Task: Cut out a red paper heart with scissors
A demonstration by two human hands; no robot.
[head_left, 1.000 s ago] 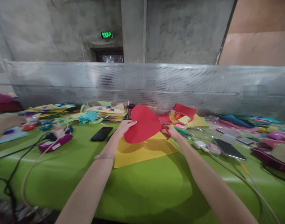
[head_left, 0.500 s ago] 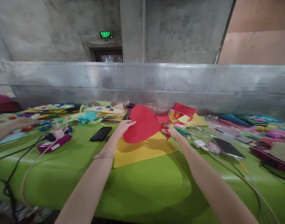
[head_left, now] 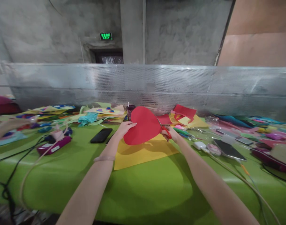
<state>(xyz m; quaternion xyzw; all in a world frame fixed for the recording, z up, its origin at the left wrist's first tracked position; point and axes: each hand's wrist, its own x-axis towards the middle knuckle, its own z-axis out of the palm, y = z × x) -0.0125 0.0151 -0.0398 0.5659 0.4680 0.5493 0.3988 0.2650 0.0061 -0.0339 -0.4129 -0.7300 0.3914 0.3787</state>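
Observation:
A red paper heart (head_left: 144, 126) is held up in front of me, tilted, above a yellow sheet of paper (head_left: 133, 156) on the table. My left hand (head_left: 124, 129) pinches the heart's left edge, thumb on the front face. In my right hand (head_left: 172, 133) is a pair of red-handled scissors (head_left: 167, 132), fingers closed round the handles. Its blades lie along the heart's right edge. How far apart the blades are is hard to make out.
A black phone (head_left: 101, 135) lies left of the yellow paper. A purple power strip (head_left: 54, 145) with cables stands farther left, near a co-worker's arm (head_left: 7, 126). Paper scraps (head_left: 185, 115) and a dark cup (head_left: 130, 110) sit behind; another phone (head_left: 229, 149) and an earphone case (head_left: 199, 145) are at right.
My hands, the heart and the scissors have hardly moved. At the far left the co-worker's hand has drawn back a little to the left.

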